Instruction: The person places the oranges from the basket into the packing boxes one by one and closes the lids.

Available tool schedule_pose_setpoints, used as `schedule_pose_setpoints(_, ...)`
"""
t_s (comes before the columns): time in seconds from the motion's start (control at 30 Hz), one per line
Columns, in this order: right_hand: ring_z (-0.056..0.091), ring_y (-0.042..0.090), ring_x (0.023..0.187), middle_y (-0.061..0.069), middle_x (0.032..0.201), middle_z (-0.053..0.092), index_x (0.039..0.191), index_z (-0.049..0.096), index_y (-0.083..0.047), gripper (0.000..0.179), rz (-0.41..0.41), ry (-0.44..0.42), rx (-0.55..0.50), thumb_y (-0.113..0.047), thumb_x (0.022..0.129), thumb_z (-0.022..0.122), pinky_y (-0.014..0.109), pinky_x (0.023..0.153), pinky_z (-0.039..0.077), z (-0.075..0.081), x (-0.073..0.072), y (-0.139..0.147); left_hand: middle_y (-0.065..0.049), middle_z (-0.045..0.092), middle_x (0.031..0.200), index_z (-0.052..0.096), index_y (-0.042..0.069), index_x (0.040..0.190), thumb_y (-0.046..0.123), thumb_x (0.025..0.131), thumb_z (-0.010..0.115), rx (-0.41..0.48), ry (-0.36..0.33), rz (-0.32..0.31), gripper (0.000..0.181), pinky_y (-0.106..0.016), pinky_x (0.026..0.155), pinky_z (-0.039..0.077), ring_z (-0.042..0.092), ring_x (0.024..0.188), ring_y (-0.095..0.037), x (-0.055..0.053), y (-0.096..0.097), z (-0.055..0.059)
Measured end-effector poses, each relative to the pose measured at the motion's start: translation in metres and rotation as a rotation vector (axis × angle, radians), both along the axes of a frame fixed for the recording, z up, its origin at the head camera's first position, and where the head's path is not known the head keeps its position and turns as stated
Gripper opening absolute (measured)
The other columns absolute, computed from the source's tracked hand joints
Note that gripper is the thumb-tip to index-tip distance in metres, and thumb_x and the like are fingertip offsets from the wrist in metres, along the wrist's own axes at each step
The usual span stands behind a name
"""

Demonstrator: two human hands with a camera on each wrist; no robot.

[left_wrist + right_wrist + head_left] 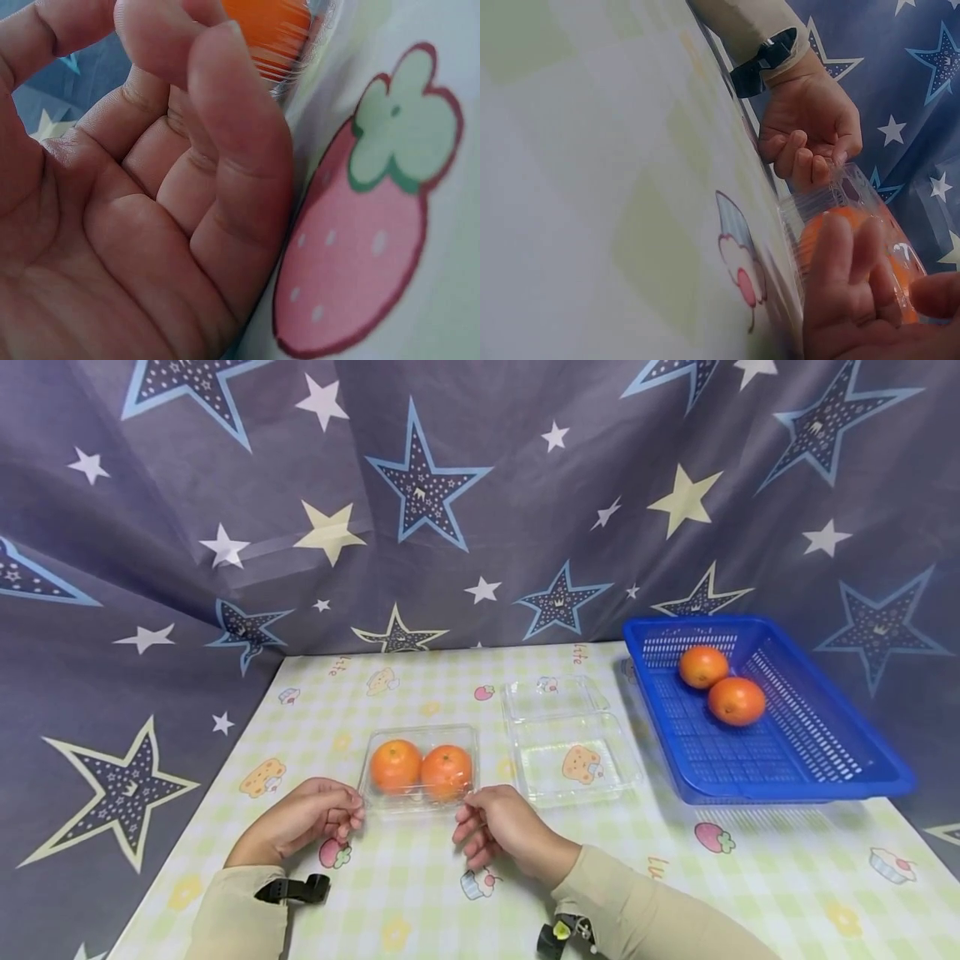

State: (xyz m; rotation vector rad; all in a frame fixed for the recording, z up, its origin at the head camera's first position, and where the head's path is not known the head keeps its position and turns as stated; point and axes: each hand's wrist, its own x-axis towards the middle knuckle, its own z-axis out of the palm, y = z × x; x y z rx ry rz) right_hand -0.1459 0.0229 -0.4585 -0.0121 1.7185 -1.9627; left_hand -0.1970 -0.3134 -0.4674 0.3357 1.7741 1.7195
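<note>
Bright orange is shown by the fruits (396, 767) in the closed box (408, 808), a redder orange by the pair (737, 702) in the basket (795, 789), which is coloured deep blue. The closed box and the open box (540, 764) are both made of clear plastic. The table (412, 877) is covered in white and pale green checks, printed with pink strawberries (352, 247) flecked in white and outlined in dark red, yellow flowers (395, 933) and orange lettering (657, 867). The curtain (285, 460), greyish purple, is patterned with white stars (322, 402), plain pale-yellow stars (330, 532) and dark speckled stars (423, 493) edged in light blue or cream. The sleeves (236, 910) are coloured beige, the wristbands (296, 889) black.
</note>
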Motion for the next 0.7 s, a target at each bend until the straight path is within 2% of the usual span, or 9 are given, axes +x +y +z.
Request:
schedule_pose_setpoints(0.27, 0.055, 0.01, 0.048, 0.006, 0.068, 0.064, 0.085, 0.062, -0.001, 0.032, -0.052, 0.0, -0.023, -0.018, 0.103, 0.042, 0.03, 0.048, 0.057, -0.006, 0.001, -0.002, 0.0, 0.072, 0.081, 0.068, 0.003, 0.094, 0.005, 0.102, 0.05, -0.05, 0.03, 0.026, 0.02, -0.027, 0.063, 0.059, 0.062, 0.062, -0.007, 0.002, 0.003, -0.001)
schedule_pose_setpoints(0.37, 0.054, 0.012, 0.044, 0.008, 0.067, 0.067, 0.086, 0.063, 0.0, 0.034, -0.034, 0.01, 0.017, -0.02, 0.103, 0.042, 0.029, 0.044, 0.055, -0.005, 0.002, 0.0, 0.0, 0.072, 0.082, 0.068, 0.002, 0.094, 0.005, 0.101, 0.049, -0.067, 0.034, 0.031, 0.02, -0.026, 0.063, 0.058, 0.062, 0.063, -0.007, 0.003, 0.003, -0.001)
schedule_pose_setpoints(0.43, 0.054, 0.012, 0.042, 0.011, 0.067, 0.07, 0.09, 0.065, 0.001, 0.034, 0.015, 0.043, 0.105, -0.023, 0.104, 0.045, 0.028, 0.042, 0.053, -0.002, 0.001, 0.005, 0.0, 0.072, 0.082, 0.068, 0.003, 0.094, 0.005, 0.101, 0.049, -0.071, 0.027, 0.035, 0.02, -0.026, 0.062, 0.058, 0.062, 0.063, -0.007, 0.002, 0.004, -0.002)
schedule_pose_setpoints(0.5, 0.054, 0.013, 0.04, 0.011, 0.065, 0.071, 0.092, 0.066, 0.0, 0.034, 0.111, 0.149, 0.288, -0.026, 0.105, 0.047, 0.027, 0.04, 0.049, 0.006, 0.001, 0.014, 0.0, 0.072, 0.082, 0.068, 0.004, 0.094, 0.006, 0.102, 0.05, -0.066, 0.018, 0.039, 0.02, -0.026, 0.063, 0.058, 0.062, 0.063, -0.007, 0.002, 0.005, -0.002)
schedule_pose_setpoints(0.57, 0.054, 0.013, 0.038, 0.01, 0.061, 0.071, 0.09, 0.068, -0.001, 0.034, 0.217, 0.286, 0.488, -0.026, 0.105, 0.05, 0.027, 0.041, 0.048, 0.022, 0.003, 0.024, 0.001, 0.072, 0.081, 0.068, 0.005, 0.093, 0.007, 0.103, 0.051, -0.057, 0.015, 0.037, 0.02, -0.025, 0.063, 0.058, 0.062, 0.063, -0.007, 0.002, 0.006, -0.003)
schedule_pose_setpoints(0.63, 0.053, 0.009, 0.042, 0.003, 0.059, 0.067, 0.085, 0.066, -0.007, 0.031, 0.305, 0.528, 0.709, -0.024, 0.105, 0.05, 0.025, 0.045, 0.047, 0.046, 0.011, 0.035, 0.001, 0.072, 0.081, 0.069, 0.005, 0.092, 0.008, 0.103, 0.051, -0.047, 0.016, 0.025, 0.021, -0.025, 0.063, 0.058, 0.063, 0.063, -0.007, 0.001, 0.007, -0.003)
schedule_pose_setpoints(0.67, 0.053, 0.006, 0.045, 0.0, 0.061, 0.067, 0.084, 0.067, -0.009, 0.028, 0.326, 0.675, 0.781, -0.02, 0.104, 0.05, 0.024, 0.048, 0.047, 0.061, 0.018, 0.041, 0.001, 0.072, 0.081, 0.069, 0.005, 0.092, 0.008, 0.103, 0.051, -0.043, 0.017, 0.017, 0.021, -0.025, 0.063, 0.058, 0.063, 0.063, -0.007, 0.001, 0.008, -0.003)
schedule_pose_setpoints(0.7, 0.056, 0.005, 0.051, -0.003, 0.066, 0.068, 0.085, 0.068, -0.01, 0.025, 0.329, 0.833, 0.808, -0.017, 0.102, 0.051, 0.024, 0.053, 0.05, 0.076, 0.027, 0.047, 0.001, 0.072, 0.081, 0.069, 0.004, 0.092, 0.008, 0.103, 0.051, -0.041, 0.019, 0.007, 0.021, -0.026, 0.063, 0.058, 0.063, 0.063, -0.007, 0.001, 0.008, -0.003)
